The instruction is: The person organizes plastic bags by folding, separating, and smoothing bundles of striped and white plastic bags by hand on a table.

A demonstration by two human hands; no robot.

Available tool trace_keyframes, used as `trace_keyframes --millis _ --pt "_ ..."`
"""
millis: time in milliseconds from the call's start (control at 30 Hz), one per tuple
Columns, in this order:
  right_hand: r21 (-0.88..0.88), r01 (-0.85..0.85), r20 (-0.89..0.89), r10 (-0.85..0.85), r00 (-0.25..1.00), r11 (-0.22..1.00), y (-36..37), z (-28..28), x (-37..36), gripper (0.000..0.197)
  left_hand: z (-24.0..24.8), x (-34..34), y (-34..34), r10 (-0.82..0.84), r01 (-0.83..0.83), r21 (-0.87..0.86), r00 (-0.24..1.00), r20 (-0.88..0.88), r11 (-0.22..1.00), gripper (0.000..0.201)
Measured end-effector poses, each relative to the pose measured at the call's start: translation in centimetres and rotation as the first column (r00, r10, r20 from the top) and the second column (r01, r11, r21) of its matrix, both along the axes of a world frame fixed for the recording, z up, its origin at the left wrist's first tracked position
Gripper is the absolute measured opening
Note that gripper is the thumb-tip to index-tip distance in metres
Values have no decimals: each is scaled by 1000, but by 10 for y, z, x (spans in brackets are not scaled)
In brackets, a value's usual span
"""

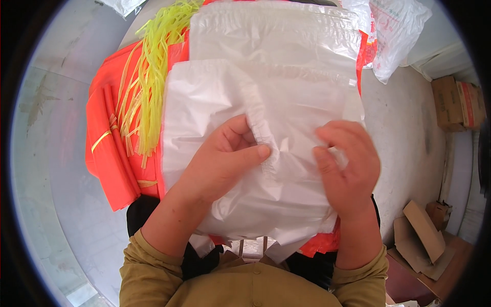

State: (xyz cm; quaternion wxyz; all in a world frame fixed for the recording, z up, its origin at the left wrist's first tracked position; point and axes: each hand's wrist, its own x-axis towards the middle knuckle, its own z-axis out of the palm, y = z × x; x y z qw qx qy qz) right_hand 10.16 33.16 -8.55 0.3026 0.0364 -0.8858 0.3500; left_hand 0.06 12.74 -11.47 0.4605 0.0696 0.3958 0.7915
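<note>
White, semi-transparent plastic bags (204,97) lie stacked flat across my lap, wrinkled and shiny. My left hand (232,146) pinches the gathered edge (262,133) of the top bag between thumb and fingers, raising it in a fold. To its right, my right hand (350,161) hovers over the bag with curled fingers. Its thumb and index finger stand apart, slightly blurred, and nothing shows between them. Another white plastic bag (276,30) extends behind the top one.
On the left, a bundle of yellow-green plastic strips (156,77) lies over red folded plastic (105,123), with a red roll tied by yellow strips (115,148). A white printed bag (401,36) lies far right. Cardboard boxes (450,105) and an opened carton (424,233) stand at right.
</note>
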Motion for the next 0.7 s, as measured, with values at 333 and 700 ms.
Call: trace_keyframes --millis 333,700 --pt "260 -99 -53 117 992 960 -11 8 -3 36 1 1 1 13 -13 5 1000 1 1000 52" --pt "182 -136 -38 145 989 974 -7 -7 -6 26 1 0 1 -19 19 17 999 -30 1000 59"
